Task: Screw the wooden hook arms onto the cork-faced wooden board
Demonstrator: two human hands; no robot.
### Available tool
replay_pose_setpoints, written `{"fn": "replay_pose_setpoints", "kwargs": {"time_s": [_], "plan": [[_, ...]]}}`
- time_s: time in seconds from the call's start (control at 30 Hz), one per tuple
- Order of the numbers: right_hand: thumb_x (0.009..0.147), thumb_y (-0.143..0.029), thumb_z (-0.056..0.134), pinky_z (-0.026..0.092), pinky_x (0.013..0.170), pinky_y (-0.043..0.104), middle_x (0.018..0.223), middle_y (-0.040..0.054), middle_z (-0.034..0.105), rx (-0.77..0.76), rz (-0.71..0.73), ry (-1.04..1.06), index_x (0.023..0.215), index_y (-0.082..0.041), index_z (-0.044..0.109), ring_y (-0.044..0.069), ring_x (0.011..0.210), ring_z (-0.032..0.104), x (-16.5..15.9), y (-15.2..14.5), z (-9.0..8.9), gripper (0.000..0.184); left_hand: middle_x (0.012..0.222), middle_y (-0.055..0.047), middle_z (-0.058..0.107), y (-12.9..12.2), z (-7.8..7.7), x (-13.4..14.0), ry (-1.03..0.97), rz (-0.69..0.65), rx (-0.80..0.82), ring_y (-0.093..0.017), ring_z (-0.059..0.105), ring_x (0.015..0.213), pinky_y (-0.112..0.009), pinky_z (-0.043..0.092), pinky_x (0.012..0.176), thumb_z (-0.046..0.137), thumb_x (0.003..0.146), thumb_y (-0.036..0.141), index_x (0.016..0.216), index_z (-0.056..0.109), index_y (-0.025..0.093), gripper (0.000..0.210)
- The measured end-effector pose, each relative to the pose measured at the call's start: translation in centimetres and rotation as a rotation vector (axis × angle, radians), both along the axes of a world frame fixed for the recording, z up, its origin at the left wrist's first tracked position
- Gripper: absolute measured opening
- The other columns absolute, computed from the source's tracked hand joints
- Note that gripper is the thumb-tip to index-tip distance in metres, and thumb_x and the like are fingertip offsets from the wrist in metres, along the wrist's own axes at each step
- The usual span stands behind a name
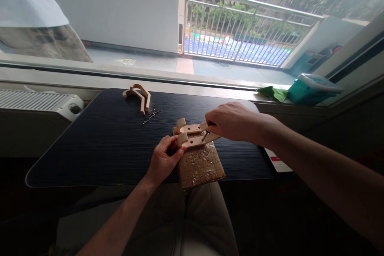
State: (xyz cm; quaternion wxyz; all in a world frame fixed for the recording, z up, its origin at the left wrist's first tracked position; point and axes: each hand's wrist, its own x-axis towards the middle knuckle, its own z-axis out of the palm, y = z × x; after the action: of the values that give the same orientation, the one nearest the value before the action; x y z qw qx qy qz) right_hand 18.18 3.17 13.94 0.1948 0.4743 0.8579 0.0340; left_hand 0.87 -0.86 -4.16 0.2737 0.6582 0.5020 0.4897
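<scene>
Two bare hands work over a dark table, and much of what they grip is covered by the fingers themselves. The right hand [226,120] is closed around a slim tool, probably a screwdriver [205,135], its handle mostly swallowed by the curled fingers; its shaft slants down to a hole in the near wooden piece [197,141], where the tip is too small to make out. The left hand [164,156] has thumb and forefinger bent in on the left end of that piece, a small dark gap between them; its other fingers are tucked out of sight, so whether they also clasp the brown block [202,166] cannot be told. The far wooden piece [194,129] lies alongside, its right end hidden behind the right hand. Both pieces rest on the block, which looks like layered cardboard under shiny tape and overhangs the front edge of the table [99,140]. Farther back stand bent wooden parts [144,98], overlapping, beside thin metal screws [152,116] too fine to count. A white-and-red item [279,163] is partly hidden by the right forearm, and a teal box [310,90] sits in shadow on the sill.
</scene>
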Motion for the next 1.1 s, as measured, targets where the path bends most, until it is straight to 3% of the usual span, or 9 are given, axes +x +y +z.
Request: {"fn": "replay_pose_setpoints", "kwargs": {"time_s": [0.17, 0.33, 0.53, 0.87, 1.1], "plan": [[0.084, -0.037, 0.041, 0.029, 0.054, 0.028, 0.077, 0.0105, 0.067, 0.036, -0.004, -0.014, 0.089, -0.016, 0.067, 0.018, 0.067, 0.057, 0.1, -0.2, -0.1, 0.034, 0.076, 0.002, 0.052, 0.0, -0.1, 0.0, 0.009, -0.004, -0.002, -0.010, 0.048, 0.070, -0.023, 0.043, 0.067, 0.061, 0.076, 0.032, 0.095, 0.058, 0.019, 0.023], [0.075, -0.034, 0.049, 0.027, 0.052, 0.027, 0.082, 0.0066, 0.067, 0.042, 0.033, 0.055, 0.103, -0.021, 0.061, 0.018, 0.068, 0.057, 0.5, -0.2, 0.3, 0.033, 0.076, 0.002, 0.052, 0.0, -0.3, -0.1, 0.009, -0.005, 0.012, -0.010, 0.049, 0.070, -0.023, 0.043, 0.067, 0.061, 0.076, 0.032, 0.096, 0.058, 0.019, 0.024], [0.078, -0.021, 0.046, 0.025, 0.051, 0.026, 0.082, 0.0061, 0.067, 0.001, 0.044, 0.027, 0.087, -0.020, 0.067, 0.015, 0.069, 0.056, 0.2, 0.0, 0.6, 0.023, 0.077, 0.002, 0.053, 0.1, -0.3, -0.1, 0.007, 0.005, 0.001, -0.011, 0.049, 0.071, -0.023, 0.043, 0.069, 0.062, 0.075, 0.032, 0.095, 0.059, 0.018, 0.025], [0.086, -0.039, 0.039, 0.026, 0.051, 0.027, 0.071, 0.0097, 0.066, 0.056, -0.018, -0.002, 0.084, -0.017, 0.068, 0.018, 0.065, 0.058, 0.5, -0.1, 0.0, 0.037, 0.074, 0.003, 0.051, 0.0, 0.1, 0.1, 0.000, -0.006, 0.002, -0.010, 0.048, 0.068, -0.022, 0.043, 0.066, 0.061, 0.076, 0.032, 0.093, 0.059, 0.018, 0.022], [0.079, -0.031, 0.044, 0.026, 0.053, 0.027, 0.079, 0.0048, 0.067, 0.021, 0.039, 0.090, 0.098, -0.023, 0.064, 0.016, 0.067, 0.056, 1.0, 0.2, 0.0, 0.028, 0.076, 0.003, 0.053, 0.0, -0.1, 0.0, 0.010, 0.004, 0.003, -0.010, 0.049, 0.069, -0.023, 0.043, 0.066, 0.061, 0.075, 0.033, 0.094, 0.059, 0.019, 0.023]]}}
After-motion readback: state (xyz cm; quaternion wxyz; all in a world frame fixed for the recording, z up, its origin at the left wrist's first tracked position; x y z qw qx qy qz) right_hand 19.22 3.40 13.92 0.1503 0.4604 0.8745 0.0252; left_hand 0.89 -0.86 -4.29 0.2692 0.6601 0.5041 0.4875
